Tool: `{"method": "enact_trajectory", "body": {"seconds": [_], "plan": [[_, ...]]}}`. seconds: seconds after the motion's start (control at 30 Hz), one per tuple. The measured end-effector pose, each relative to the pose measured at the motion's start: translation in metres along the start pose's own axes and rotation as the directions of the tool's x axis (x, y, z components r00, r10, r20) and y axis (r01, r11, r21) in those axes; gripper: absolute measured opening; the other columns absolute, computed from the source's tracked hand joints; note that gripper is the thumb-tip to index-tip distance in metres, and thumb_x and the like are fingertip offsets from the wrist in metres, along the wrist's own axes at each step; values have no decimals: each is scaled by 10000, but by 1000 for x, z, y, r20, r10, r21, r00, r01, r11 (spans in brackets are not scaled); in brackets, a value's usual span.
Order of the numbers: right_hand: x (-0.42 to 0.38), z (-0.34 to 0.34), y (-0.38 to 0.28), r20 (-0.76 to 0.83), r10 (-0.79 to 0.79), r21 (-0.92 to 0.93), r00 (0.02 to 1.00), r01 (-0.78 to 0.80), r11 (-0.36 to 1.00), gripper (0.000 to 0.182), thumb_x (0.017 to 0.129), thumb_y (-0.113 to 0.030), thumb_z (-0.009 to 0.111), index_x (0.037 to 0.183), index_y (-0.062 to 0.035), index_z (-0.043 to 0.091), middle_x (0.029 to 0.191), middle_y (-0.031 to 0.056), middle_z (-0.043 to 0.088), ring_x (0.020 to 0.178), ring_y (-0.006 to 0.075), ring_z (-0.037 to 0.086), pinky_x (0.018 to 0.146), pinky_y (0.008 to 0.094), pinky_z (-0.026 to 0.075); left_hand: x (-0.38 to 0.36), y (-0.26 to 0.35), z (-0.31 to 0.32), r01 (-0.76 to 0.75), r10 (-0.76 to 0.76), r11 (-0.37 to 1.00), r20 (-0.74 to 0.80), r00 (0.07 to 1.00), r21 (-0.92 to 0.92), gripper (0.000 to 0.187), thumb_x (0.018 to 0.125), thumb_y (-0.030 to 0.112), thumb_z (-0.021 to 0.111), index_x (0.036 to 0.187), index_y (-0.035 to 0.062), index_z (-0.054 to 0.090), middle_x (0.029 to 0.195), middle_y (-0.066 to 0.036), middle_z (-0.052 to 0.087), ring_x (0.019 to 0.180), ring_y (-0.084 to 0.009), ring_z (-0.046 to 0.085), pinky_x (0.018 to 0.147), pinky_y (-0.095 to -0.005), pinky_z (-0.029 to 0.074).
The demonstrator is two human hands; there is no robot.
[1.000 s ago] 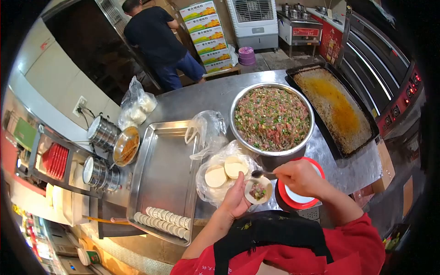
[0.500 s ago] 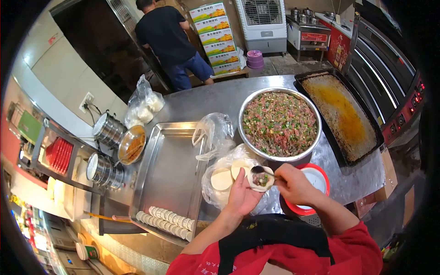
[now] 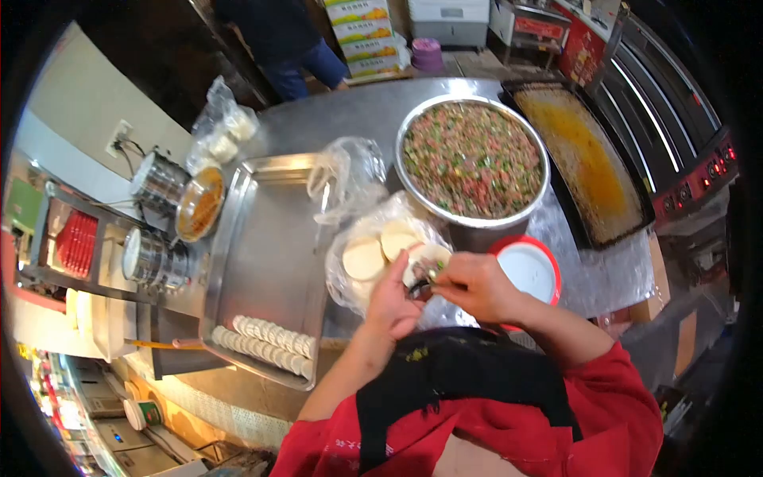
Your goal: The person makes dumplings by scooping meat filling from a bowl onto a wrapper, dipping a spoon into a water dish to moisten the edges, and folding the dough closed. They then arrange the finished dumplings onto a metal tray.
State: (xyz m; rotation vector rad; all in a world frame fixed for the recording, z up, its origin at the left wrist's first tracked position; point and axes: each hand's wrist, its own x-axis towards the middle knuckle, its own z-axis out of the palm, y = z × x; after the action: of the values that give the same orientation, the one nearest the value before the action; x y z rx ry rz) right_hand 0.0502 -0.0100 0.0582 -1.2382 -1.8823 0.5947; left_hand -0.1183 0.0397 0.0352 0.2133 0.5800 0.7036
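Observation:
A round dough wrapper (image 3: 416,268) with a dab of meat filling rests in my left hand (image 3: 389,302), whose fingers are curled around its near side. My right hand (image 3: 485,288) is closed on a dark spoon (image 3: 420,288), its bowl at the wrapper's near edge. Just beyond my left hand, more pale wrappers (image 3: 364,258) lie on a clear plastic bag (image 3: 340,278). Ahead stands a steel bowl (image 3: 474,161) full of minced meat with green bits. Two rows of pleated dumplings (image 3: 270,340) sit at the near end of a metal tray (image 3: 266,262).
A red-rimmed white bowl (image 3: 531,270) is right of my right hand. An oily black baking pan (image 3: 588,167) lies at the far right. Steel canisters (image 3: 155,258) and a sauce bowl (image 3: 200,204) stand left. Beyond the table is another person (image 3: 278,48).
The spoon has moved from above the wrapper to its near edge, and my right hand has come closer to my left. The view has tilted downward, so the table appears higher.

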Motion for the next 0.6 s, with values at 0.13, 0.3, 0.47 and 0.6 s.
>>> {"method": "enact_trajectory", "body": {"seconds": [0.13, 0.3, 0.47, 0.6], "plan": [[-5, -3, -4, 40, 373, 262, 927, -370, 891, 213, 774, -128, 676, 688, 33, 567, 585, 111, 468, 552, 137, 422, 503, 329, 357, -15, 8, 1, -96, 74, 943, 81, 994, 318, 403, 927, 188, 511, 1304, 64, 438, 1109, -106, 591, 1020, -232, 589, 858, -401, 515], [-3, -7, -7, 97, 447, 284, 889, -455, 844, 226, 749, -137, 678, 687, 53, 572, 538, 133, 461, 517, 124, 412, 479, 343, 348, -23, 7, -12, -137, -8, 706, 202, 979, 695, 562, 800, -23, 635, 1324, 31, 439, 1187, -74, 567, 1039, -138, 554, 857, -285, 473], [-2, -9, -4, 75, 439, 216, 895, -444, 870, 210, 750, -146, 673, 708, 49, 606, 547, 146, 489, 528, 103, 434, 479, 338, 360, -25, -2, 9, -203, 179, 375, 144, 973, 904, 326, 816, 78, 687, 1132, 20, 629, 915, -41, 664, 845, -80, 595, 739, -227, 472], [-5, -22, 7, 58, 453, 354, 890, -442, 824, 148, 813, -91, 660, 873, 45, 656, 712, 20, 617, 649, 37, 506, 555, 228, 418, -24, -2, 2, -208, 228, 472, 109, 967, 857, 270, 840, 67, 662, 1106, 23, 648, 856, -35, 675, 757, -73, 603, 641, -205, 476]]}}
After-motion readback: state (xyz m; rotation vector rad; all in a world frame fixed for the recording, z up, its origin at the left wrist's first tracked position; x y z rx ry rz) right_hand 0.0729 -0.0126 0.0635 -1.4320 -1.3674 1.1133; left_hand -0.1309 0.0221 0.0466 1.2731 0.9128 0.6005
